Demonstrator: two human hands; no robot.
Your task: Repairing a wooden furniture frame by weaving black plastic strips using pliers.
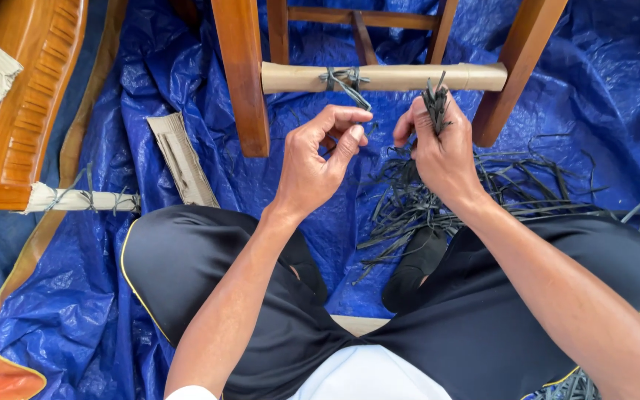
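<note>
You sit cross-legged on a blue tarp (187, 67) that covers the whole floor in view. A wooden chair frame (240, 81) stands on it at the far side, its legs spread left and right of your hands. A rung (409, 77) wrapped in brown paper runs between those legs, with a dark knot (342, 75) tied round it left of centre. A loose pile of strips (446, 196) lies on the tarp right of centre (partly under your right wrist). Your right hand (438, 152) is closed in a fist round a bundle (434, 104) of strip ends, which stands upright just below the rung. Your left hand (318, 164) pinches a strand (355, 95) between thumb and forefinger; the strand leads up to the knot.
</note>
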